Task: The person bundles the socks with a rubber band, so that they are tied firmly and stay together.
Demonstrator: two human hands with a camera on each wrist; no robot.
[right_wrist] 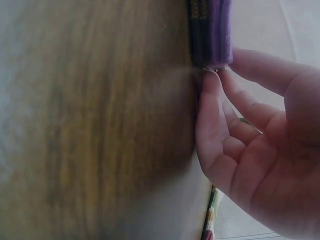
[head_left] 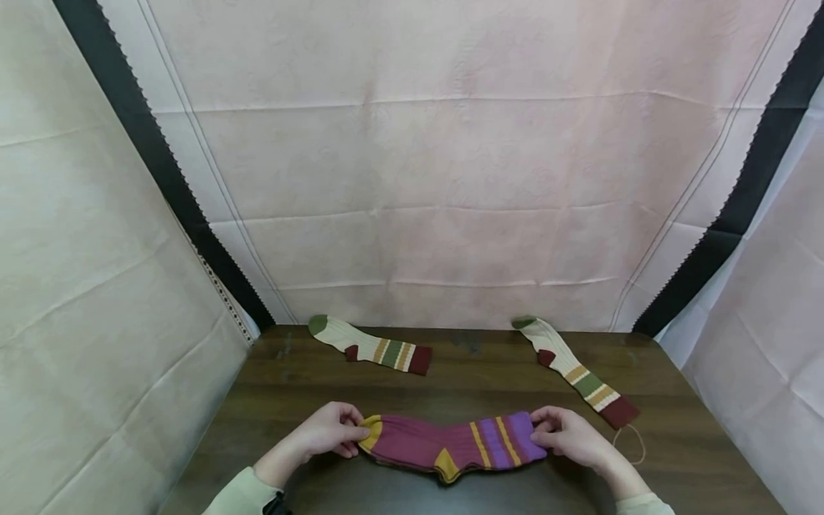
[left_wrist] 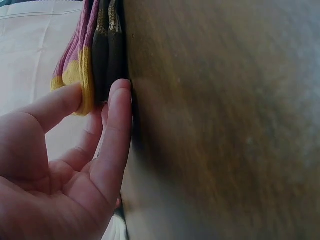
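A plum sock [head_left: 418,440] with mustard toe and heel and a purple striped cuff lies across the table's near part. Dark sock layers [left_wrist: 101,55] show beneath it in the left wrist view, so this is a stack. My left hand [head_left: 331,431] pinches the stack at the toe end, thumb on the yellow toe and fingers at the dark layers. At the cuff end my right hand [head_left: 569,435] pinches the purple edge, thumb on top and fingertips at the lower side. The right wrist view shows the purple cuff [right_wrist: 220,32] above dark fabric.
Two cream socks with green toes and maroon cuffs lie farther back on the wooden table [head_left: 463,390]: one sock [head_left: 370,345] at the left, the other [head_left: 576,372] at the right. A thin beige loop [head_left: 641,447] lies by the right one's cuff. Pale fabric walls [head_left: 444,179] surround the table.
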